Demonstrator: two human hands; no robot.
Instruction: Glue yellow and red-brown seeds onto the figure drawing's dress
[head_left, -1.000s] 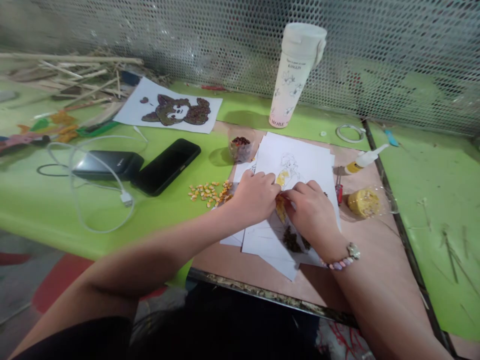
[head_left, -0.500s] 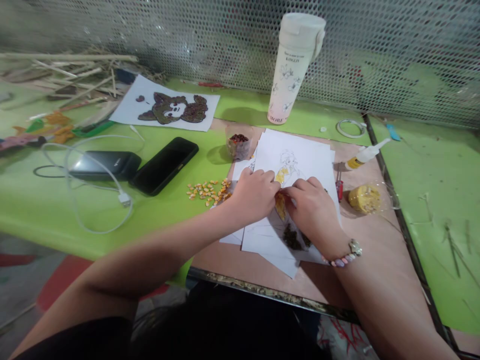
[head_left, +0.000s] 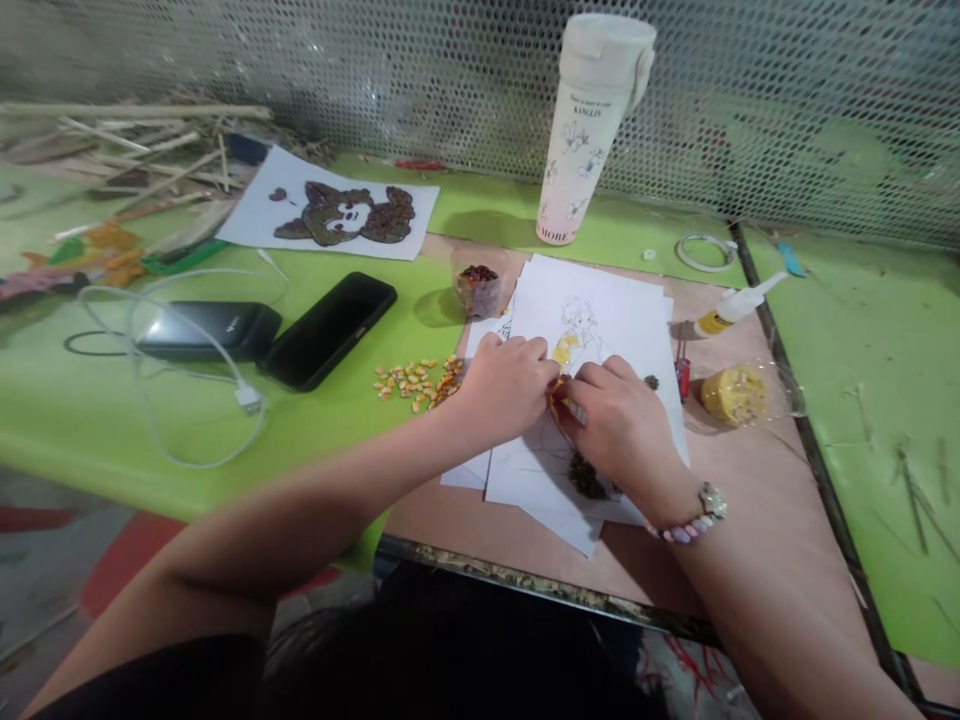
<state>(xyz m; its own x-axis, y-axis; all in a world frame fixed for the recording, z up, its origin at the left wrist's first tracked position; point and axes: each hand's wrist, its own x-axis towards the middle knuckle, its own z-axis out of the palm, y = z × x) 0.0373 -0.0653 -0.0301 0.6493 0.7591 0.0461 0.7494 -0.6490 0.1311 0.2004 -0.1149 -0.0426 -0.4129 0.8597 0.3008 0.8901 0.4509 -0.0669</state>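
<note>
Both hands rest on a white sheet with a line drawing of a girl [head_left: 600, 320], partly filled with yellow kernels. My left hand [head_left: 504, 388] is curled, its fingertips pressed on the paper beside the yellow patch. My right hand [head_left: 619, 425], wearing a bead bracelet, is curled too, fingertips meeting the left hand's at the kernels. What the fingers pinch is too small to make out. Dark seeds [head_left: 585, 477] lie glued lower on the sheet. Loose corn kernels [head_left: 414, 379] lie scattered to the left.
A small cup of dark seeds [head_left: 478, 288], a tall white bottle [head_left: 590, 130], a glue bottle [head_left: 731, 305] and a yellow lump [head_left: 733, 393] ring the sheet. A phone [head_left: 328, 328], power bank [head_left: 206, 330], white cable [head_left: 187, 400] and finished seed picture [head_left: 337, 212] lie left.
The hands stay on the drawing, fingertips shifting slightly at the yellow patch. The view has tilted down a little.
</note>
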